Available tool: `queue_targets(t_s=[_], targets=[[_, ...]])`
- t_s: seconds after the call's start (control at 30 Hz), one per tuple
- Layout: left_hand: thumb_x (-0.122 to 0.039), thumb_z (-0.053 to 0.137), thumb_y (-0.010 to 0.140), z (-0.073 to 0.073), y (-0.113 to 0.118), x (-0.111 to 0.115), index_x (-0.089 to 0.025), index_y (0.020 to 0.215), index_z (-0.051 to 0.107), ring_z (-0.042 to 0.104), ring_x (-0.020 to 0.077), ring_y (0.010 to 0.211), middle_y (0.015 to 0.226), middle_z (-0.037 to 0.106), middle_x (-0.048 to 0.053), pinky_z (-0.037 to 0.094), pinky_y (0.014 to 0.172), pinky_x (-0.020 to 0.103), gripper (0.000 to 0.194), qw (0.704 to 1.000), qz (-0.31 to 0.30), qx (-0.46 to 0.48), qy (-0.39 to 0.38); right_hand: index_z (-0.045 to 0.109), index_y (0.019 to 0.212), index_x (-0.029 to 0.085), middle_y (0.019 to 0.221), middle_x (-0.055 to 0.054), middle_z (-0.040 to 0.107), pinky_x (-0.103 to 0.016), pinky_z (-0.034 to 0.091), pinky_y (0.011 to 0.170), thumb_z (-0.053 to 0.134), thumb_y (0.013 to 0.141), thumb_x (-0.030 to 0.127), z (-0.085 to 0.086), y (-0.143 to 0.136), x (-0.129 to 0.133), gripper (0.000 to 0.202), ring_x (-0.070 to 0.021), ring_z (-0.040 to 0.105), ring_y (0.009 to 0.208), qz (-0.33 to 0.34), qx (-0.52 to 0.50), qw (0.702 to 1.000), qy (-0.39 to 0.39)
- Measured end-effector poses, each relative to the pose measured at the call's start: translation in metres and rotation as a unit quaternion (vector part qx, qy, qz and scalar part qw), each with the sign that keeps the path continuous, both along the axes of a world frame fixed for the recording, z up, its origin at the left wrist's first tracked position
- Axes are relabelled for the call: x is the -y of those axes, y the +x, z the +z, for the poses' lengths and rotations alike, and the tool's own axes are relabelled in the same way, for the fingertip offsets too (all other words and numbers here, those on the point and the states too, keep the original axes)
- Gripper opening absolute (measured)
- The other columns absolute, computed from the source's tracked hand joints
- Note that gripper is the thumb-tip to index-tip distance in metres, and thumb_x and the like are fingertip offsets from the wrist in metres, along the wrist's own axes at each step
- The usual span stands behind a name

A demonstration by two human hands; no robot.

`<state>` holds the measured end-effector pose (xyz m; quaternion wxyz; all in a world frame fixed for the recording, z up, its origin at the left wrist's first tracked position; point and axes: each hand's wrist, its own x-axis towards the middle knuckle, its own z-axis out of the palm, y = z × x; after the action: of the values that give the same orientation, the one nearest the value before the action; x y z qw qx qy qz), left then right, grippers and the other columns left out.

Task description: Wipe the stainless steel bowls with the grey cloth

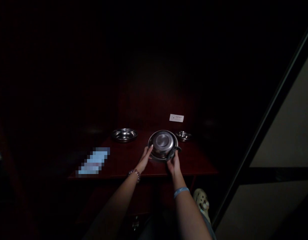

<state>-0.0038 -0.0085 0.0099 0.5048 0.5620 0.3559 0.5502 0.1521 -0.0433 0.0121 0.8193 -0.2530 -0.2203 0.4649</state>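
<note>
A round stainless steel bowl is held bottom up over the dark red shelf, its flat base facing me. My left hand grips its left edge, the thumb on the outer wall and the fingers partly hidden beneath. At the lower right edge, my right hand is closed on the same bowl and on a dark curved piece, whose kind I cannot make out. Behind it to the right sits a small steel bowl. A wide shallow steel dish rests at the back left of the shelf.
The dark red shelf has its front edge just below my hands. A blurred, light blue flat object lies at its left. A white wall socket is on the back panel. A clog-shod foot shows below right.
</note>
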Motion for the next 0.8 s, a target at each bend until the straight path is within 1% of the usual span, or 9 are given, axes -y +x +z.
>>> queue_targets(t_s=[0.07, 0.1, 0.2, 0.27, 0.37, 0.43, 0.53, 0.67, 0.8], targets=[[-0.069, 0.054, 0.08, 0.002, 0.0, 0.001, -0.022, 0.12, 0.054, 0.064, 0.0195, 0.093, 0.111, 0.064, 0.008, 0.05, 0.072, 0.028, 0.062, 1.0, 0.011, 0.016, -0.012, 0.069, 0.091, 0.021, 0.091, 0.0, 0.076, -0.022, 0.057, 0.083, 0.046, 0.096, 0.036, -0.002, -0.006, 0.0, 0.028, -0.0092, 0.071, 0.086, 0.03, -0.026, 0.999, -0.002], [-0.069, 0.055, 0.08, 0.003, 0.0, 0.002, -0.022, 0.125, 0.05, 0.064, 0.0189, 0.091, 0.114, 0.063, 0.009, 0.05, 0.071, 0.028, 0.065, 0.999, 0.014, 0.022, -0.02, 0.069, 0.093, 0.021, 0.092, 0.0, 0.076, -0.021, 0.057, 0.082, 0.048, 0.096, 0.035, -0.004, -0.008, -0.001, 0.026, -0.0084, 0.071, 0.085, 0.041, -0.036, 0.999, -0.005], [-0.069, 0.058, 0.077, 0.006, -0.001, 0.005, -0.021, 0.133, 0.043, 0.064, 0.015, 0.076, 0.115, 0.063, 0.011, 0.05, 0.061, 0.025, 0.075, 0.999, 0.021, 0.026, -0.042, 0.067, 0.099, 0.02, 0.095, 0.0, 0.076, -0.021, 0.056, 0.08, 0.053, 0.093, 0.038, -0.006, -0.011, -0.001, 0.023, -0.0079, 0.071, 0.083, 0.051, -0.009, 0.999, -0.007], [-0.067, 0.062, 0.076, 0.008, -0.001, 0.007, -0.02, 0.134, 0.043, 0.063, 0.0135, 0.072, 0.116, 0.064, 0.011, 0.047, 0.055, 0.023, 0.077, 0.998, 0.027, 0.028, -0.044, 0.066, 0.102, 0.019, 0.097, -0.001, 0.075, -0.022, 0.056, 0.08, 0.055, 0.092, 0.041, -0.007, -0.012, -0.001, 0.026, -0.0086, 0.071, 0.084, 0.052, 0.007, 0.999, -0.007], [-0.064, 0.063, 0.077, 0.011, -0.001, 0.009, -0.023, 0.136, 0.043, 0.066, 0.0163, 0.082, 0.123, 0.063, 0.012, 0.047, 0.054, 0.021, 0.075, 0.998, 0.036, 0.044, -0.028, 0.066, 0.105, 0.018, 0.1, -0.002, 0.075, -0.023, 0.056, 0.081, 0.054, 0.092, 0.039, -0.005, -0.013, 0.001, 0.027, -0.0098, 0.071, 0.086, 0.067, 0.005, 0.998, -0.003], [-0.064, 0.062, 0.078, 0.013, -0.002, 0.011, -0.026, 0.137, 0.045, 0.067, 0.0198, 0.093, 0.127, 0.062, 0.011, 0.05, 0.06, 0.023, 0.072, 0.997, 0.039, 0.065, -0.016, 0.066, 0.106, 0.018, 0.1, -0.002, 0.075, -0.024, 0.056, 0.081, 0.053, 0.092, 0.036, -0.003, -0.016, 0.003, 0.026, -0.0105, 0.071, 0.086, 0.079, -0.004, 0.997, 0.003], [-0.061, 0.062, 0.079, 0.014, -0.001, 0.012, -0.028, 0.136, 0.05, 0.064, 0.0237, 0.108, 0.13, 0.063, 0.009, 0.055, 0.077, 0.032, 0.067, 0.994, 0.042, 0.098, -0.002, 0.068, 0.102, 0.018, 0.097, -0.002, 0.076, -0.025, 0.057, 0.083, 0.051, 0.093, 0.036, 0.0, -0.019, 0.005, 0.026, -0.0111, 0.071, 0.086, 0.085, -0.023, 0.996, 0.008], [-0.054, 0.065, 0.081, 0.016, 0.001, 0.013, -0.024, 0.131, 0.057, 0.059, 0.0244, 0.121, 0.133, 0.062, 0.009, 0.047, 0.1, 0.037, 0.059, 0.991, 0.039, 0.119, 0.037, 0.07, 0.099, 0.019, 0.096, -0.003, 0.076, -0.028, 0.056, 0.089, 0.049, 0.094, 0.041, 0.003, -0.018, 0.007, 0.032, -0.0132, 0.071, 0.092, 0.093, -0.03, 0.995, 0.017], [-0.047, 0.066, 0.081, 0.019, 0.002, 0.016, -0.023, 0.128, 0.06, 0.053, 0.024, 0.129, 0.137, 0.06, 0.007, 0.038, 0.111, 0.037, 0.053, 0.989, 0.061, 0.12, 0.066, 0.07, 0.099, 0.019, 0.096, -0.003, 0.076, -0.031, 0.058, 0.087, 0.045, 0.094, 0.046, 0.007, -0.014, 0.009, 0.037, -0.015, 0.071, 0.092, 0.079, -0.014, 0.997, 0.001]])
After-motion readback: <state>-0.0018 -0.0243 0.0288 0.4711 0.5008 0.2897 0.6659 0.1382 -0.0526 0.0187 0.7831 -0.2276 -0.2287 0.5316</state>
